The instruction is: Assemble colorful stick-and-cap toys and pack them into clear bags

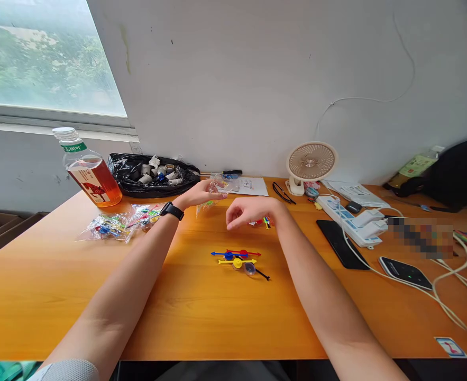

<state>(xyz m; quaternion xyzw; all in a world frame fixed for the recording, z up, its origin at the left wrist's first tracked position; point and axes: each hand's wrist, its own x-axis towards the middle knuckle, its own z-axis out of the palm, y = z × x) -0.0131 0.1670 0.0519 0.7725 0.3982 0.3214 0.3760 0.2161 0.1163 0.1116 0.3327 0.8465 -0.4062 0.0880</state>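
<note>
From where I stand, the person's left hand (198, 196) is out over the far part of the desk (201, 323), fingers closed on a clear plastic bag (220, 183). The right hand (246, 212) hovers nearby, bent down at the wrist with its fingers curled in; I can't tell whether anything is tucked inside. Some small colourful pieces (266, 222) show just behind it, partly hidden.

Nearer the person, between the forearms, four arrow spinners lie bunched together: a blue spinner (228, 256), a red spinner (244, 254), a yellow spinner (237, 263) and a black spinner (263, 275), with a clear cup (249, 269) at the black one's end. Filled clear packets (108, 226) sit left of the watch (172, 211), in front of a tea bottle (94, 177). A small fan (312, 161) stands by the wall.
</note>
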